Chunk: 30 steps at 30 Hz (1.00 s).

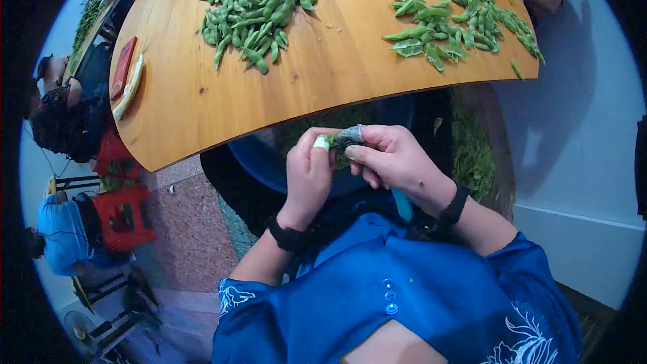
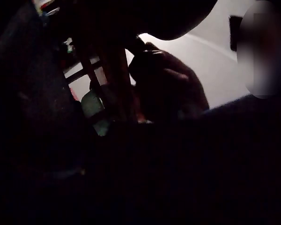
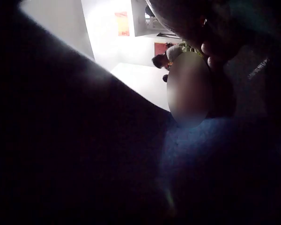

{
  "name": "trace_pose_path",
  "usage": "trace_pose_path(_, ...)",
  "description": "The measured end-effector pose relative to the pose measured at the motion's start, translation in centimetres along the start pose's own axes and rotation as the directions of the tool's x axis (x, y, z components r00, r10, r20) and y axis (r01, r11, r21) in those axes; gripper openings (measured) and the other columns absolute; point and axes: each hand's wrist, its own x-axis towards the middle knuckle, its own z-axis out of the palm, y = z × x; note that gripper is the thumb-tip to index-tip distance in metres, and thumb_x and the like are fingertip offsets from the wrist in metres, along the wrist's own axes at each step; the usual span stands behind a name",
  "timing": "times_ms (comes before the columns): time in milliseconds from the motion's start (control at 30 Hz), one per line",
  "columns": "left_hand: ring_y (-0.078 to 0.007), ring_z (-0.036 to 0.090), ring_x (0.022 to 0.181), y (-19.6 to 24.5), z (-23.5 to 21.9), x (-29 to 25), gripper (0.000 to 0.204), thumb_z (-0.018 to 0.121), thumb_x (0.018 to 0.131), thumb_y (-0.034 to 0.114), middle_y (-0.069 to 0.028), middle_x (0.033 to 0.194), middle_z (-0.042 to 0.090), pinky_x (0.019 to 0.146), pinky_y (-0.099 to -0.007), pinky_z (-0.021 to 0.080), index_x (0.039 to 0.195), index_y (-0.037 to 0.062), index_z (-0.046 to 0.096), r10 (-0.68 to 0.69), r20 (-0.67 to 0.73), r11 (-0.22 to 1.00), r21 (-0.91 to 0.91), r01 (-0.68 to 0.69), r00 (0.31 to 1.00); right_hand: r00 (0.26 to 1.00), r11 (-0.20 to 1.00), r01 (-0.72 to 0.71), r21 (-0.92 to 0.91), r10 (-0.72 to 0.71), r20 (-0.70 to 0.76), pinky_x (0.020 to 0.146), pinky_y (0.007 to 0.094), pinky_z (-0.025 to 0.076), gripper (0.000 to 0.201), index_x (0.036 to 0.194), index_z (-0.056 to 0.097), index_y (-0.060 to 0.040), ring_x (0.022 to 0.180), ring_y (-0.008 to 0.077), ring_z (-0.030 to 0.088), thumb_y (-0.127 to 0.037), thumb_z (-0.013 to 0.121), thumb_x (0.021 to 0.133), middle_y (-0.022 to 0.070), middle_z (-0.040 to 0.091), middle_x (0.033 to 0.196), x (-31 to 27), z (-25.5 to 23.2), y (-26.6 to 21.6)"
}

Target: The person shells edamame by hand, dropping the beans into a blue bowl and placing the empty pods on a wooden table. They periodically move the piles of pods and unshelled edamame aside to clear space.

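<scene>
In the head view both hands meet over a blue tub [image 1: 259, 172] below the table edge. My left hand [image 1: 309, 178], with a white wrap on its thumb, pinches a small green soybean pod [image 1: 333, 140]. From the other side my right hand [image 1: 394, 155] grips the same pod between thumb and index finger; a grey cover [image 1: 351, 135] sits on that finger. Most of the pod is hidden by the fingers. Both wrist views are very dark, and a shadowed hand shows in the left one.
A wooden table [image 1: 323, 81] lies ahead, bearing a heap of full pods [image 1: 256, 17] and opened pods [image 1: 465, 27] to the right. A red object [image 1: 124, 67] and a pale strip [image 1: 131, 87] lie at its left edge. Green husks [image 1: 472, 155] cover the floor at right. People sit at left.
</scene>
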Motion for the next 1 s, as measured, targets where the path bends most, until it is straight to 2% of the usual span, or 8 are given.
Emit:
trace_pose_path(100,-0.0071,0.05,0.058,0.5,0.3,0.3,0.027,0.036,0.094,0.011,-0.0016,0.08,0.055,0.048,-0.0209,0.039,0.108,-0.0006,0.056,-0.339,0.181,0.644,-0.671,0.368,0.923,0.999,0.994,0.053,-0.093,-0.052,0.009,0.042,0.0209,0.039,0.017,0.099,0.066,-0.0032,0.046,0.0045,0.049,-0.009,0.054,0.088,-0.0007,0.058,0.064,0.3,-0.9,0.4)
trace_pose_path(167,-0.0054,0.048,0.056,1.0,0.8,0.4,0.027,0.036,0.096,0.011,-0.0004,0.078,0.055,0.047,-0.018,0.038,0.111,0.0011,0.056,-0.386,0.15,0.644,-0.663,0.382,0.91,0.995,0.982,0.1,-0.161,-0.1,0.01,0.044,0.0223,0.04,0.017,0.099,0.066,-0.0026,0.048,0.0054,0.05,-0.008,0.055,0.088,0.0004,0.058,0.063,0.5,-1.2,0.6)
trace_pose_path(567,-0.0148,0.056,0.068,1.5,0.3,0.4,0.034,0.041,0.085,0.003,-0.0077,0.085,0.059,0.062,-0.0264,0.047,0.114,-0.0007,0.058,-0.37,0.181,0.924,-0.026,0.381,0.911,0.798,0.734,0.474,-0.486,-0.592,-0.116,0.063,0.0341,0.049,0.023,0.106,0.064,-0.002,0.072,0.0278,0.066,-0.007,0.057,0.084,0.0194,0.065,0.083,-0.1,-2.7,1.2)
trace_pose_path(600,-0.0216,0.057,0.078,-0.7,0.0,0.2,0.034,0.043,0.083,0.004,-0.0117,0.093,0.06,0.071,-0.0313,0.048,0.112,-0.0006,0.06,-0.169,0.188,0.974,0.182,0.135,0.968,0.817,0.732,0.411,-0.543,-0.561,-0.137,0.069,0.0324,0.051,0.024,0.107,0.064,-0.0019,0.08,0.026,0.067,-0.007,0.056,0.085,0.0187,0.066,0.091,-1.0,-3.8,0.4)
trace_pose_path(633,-0.0284,0.059,0.089,-3.3,-0.2,-0.2,0.034,0.044,0.081,0.005,-0.0158,0.101,0.061,0.081,-0.0363,0.048,0.11,-0.0006,0.061,0.029,0.238,0.919,0.377,-0.12,0.971,0.805,0.724,0.377,-0.578,-0.565,-0.181,0.075,0.0308,0.051,0.024,0.107,0.064,-0.0017,0.084,0.0248,0.067,-0.006,0.056,0.085,0.0172,0.067,0.094,-2.1,-4.6,-0.4)
trace_pose_path(767,-0.0372,0.049,0.109,0.2,-0.5,-0.3,0.029,0.056,0.077,0.003,-0.0183,0.113,0.057,0.093,-0.0424,0.043,0.105,0.001,0.063,0.152,0.202,0.626,0.738,-0.253,0.967,0.783,0.758,0.17,-0.63,-0.492,-0.38,0.078,0.0327,0.05,0.023,0.107,0.063,-0.0004,0.089,0.028,0.066,-0.005,0.054,0.086,0.0169,0.067,0.098,-5.4,-10.4,0.5)
trace_pose_path(800,-0.0334,0.057,0.099,2.3,-0.7,-0.2,0.027,0.062,0.078,0.007,-0.0176,0.105,0.06,0.086,-0.038,0.047,0.105,0.0026,0.064,0.174,0.152,0.612,0.757,-0.228,0.973,0.698,0.582,0.12,-0.805,-0.625,-0.348,0.075,0.0335,0.05,0.023,0.108,0.061,-0.0001,0.085,0.0313,0.065,-0.005,0.054,0.087,0.0184,0.066,0.096,-5.7,-12.4,1.8)
trace_pose_path(1000,-0.0306,0.058,0.068,7.0,-2.9,7.1,0.013,0.061,0.084,0.014,-0.0146,0.079,0.058,0.06,-0.0403,0.047,0.091,0.0023,0.062,0.396,-0.179,0.47,0.882,-0.031,0.901,0.739,0.701,0.004,-0.713,-0.482,-0.47,0.073,0.0368,0.05,0.02,0.104,0.06,0.0017,0.082,0.0349,0.063,-0.006,0.055,0.086,0.0205,0.064,0.09,-6.5,-13.4,2.3)
